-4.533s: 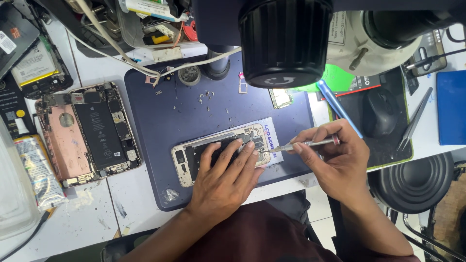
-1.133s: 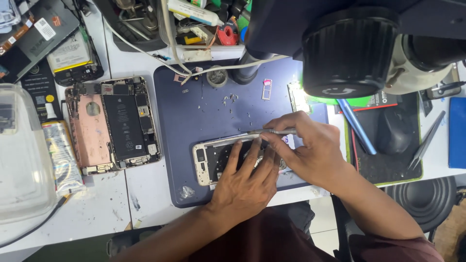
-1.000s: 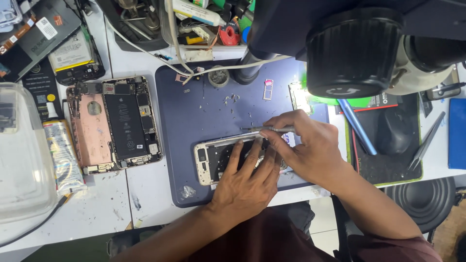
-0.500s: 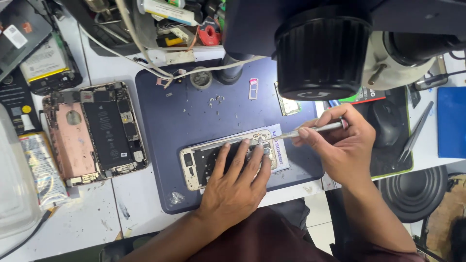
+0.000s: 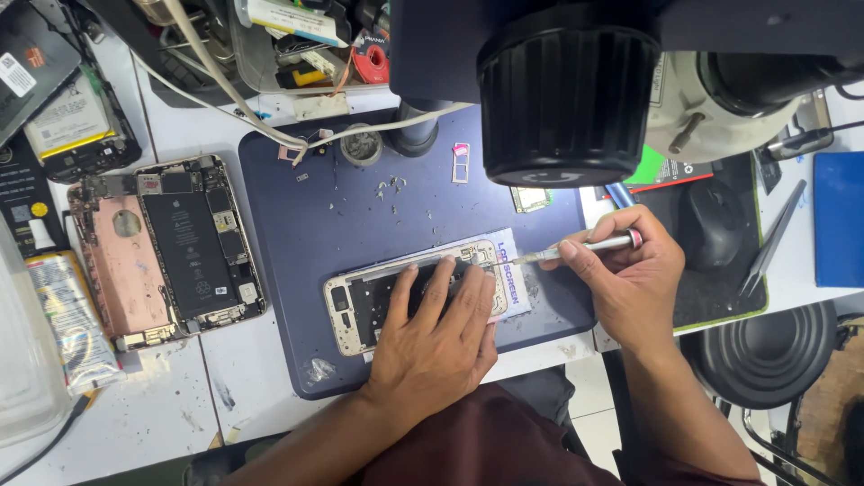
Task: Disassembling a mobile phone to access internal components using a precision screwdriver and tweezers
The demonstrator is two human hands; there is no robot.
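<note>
We see the gold phone frame [image 5: 414,292] lying near the front edge of the dark blue work mat [image 5: 360,225], pinned flat under the spread fingers of our left hand [image 5: 432,337], which presses down on it without closing around it. Just right of the frame, our right hand [image 5: 630,274] pinches a slim screwdriver [image 5: 580,247], its tip at the frame's right end. Left of the mat lies an opened phone [image 5: 198,247], and above the frame hangs the black microscope head [image 5: 567,90].
</note>
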